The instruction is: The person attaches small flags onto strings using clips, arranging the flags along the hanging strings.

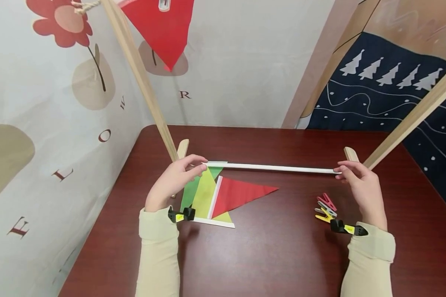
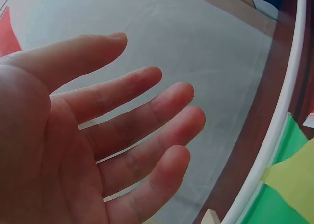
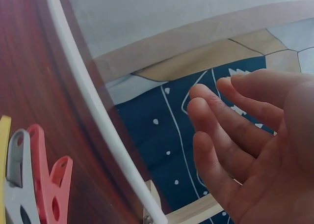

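My left hand (image 1: 178, 175) is held above the left end of a white rod (image 1: 275, 167), its fingers spread and gently bent in the left wrist view, with nothing in them. Over the rod's right end, my right hand (image 1: 366, 187) has loosely bent fingers and also holds nothing. Beside the left hand lie overlapping triangular pennants: a green pennant (image 1: 189, 192), a yellow pennant (image 1: 204, 194) and, on top, a red pennant (image 1: 241, 194), the yellow and red ones showing white edges. Small clothespins (image 1: 327, 205) in red, grey and yellow rest left of the right wrist.
Wooden posts rise on both sides, a left post (image 1: 145, 82) and a right post (image 1: 416, 113), with short wooden feet at the bottom. Another red pennant (image 1: 163, 31) hangs high at the left, near a rope (image 1: 87, 7). Printed cloth walls stand behind the dark red table (image 1: 267, 255).
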`<move>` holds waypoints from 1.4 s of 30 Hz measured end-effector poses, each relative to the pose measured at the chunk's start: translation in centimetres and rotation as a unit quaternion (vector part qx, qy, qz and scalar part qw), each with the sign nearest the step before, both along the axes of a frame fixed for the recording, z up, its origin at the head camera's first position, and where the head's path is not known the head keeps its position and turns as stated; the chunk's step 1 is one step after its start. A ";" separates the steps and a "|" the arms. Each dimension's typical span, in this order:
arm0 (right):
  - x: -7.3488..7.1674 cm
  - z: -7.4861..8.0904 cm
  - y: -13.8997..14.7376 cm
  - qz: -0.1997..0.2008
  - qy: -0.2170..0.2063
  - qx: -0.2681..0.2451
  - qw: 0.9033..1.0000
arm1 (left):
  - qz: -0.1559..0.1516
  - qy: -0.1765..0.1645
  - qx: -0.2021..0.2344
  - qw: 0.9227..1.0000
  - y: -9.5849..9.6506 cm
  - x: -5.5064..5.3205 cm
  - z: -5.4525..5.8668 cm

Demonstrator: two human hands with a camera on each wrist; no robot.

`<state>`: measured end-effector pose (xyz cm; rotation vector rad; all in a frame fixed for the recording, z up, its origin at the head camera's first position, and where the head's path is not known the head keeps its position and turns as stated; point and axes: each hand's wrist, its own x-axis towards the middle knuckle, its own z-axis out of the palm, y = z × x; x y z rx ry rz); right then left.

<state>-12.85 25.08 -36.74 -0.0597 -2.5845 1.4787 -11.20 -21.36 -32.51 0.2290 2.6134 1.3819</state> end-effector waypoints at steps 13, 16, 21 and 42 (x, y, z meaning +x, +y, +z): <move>-0.5 -1.1 0.9 0.098 -0.066 0.094 0.989 | -0.024 -0.004 -0.133 0.991 1.8 -1.2 -2.0; -0.5 -1.3 0.9 0.120 -0.094 0.111 0.982 | 0.000 0.002 -0.191 0.982 2.0 -1.5 -2.5; -0.5 -1.5 0.8 0.127 -0.130 0.105 0.978 | 0.006 -0.002 -0.226 0.974 2.2 -1.8 -3.0; -0.7 -3.5 1.7 0.138 -0.245 0.103 0.954 | -0.002 -0.048 -0.247 0.968 2.9 -2.4 -4.7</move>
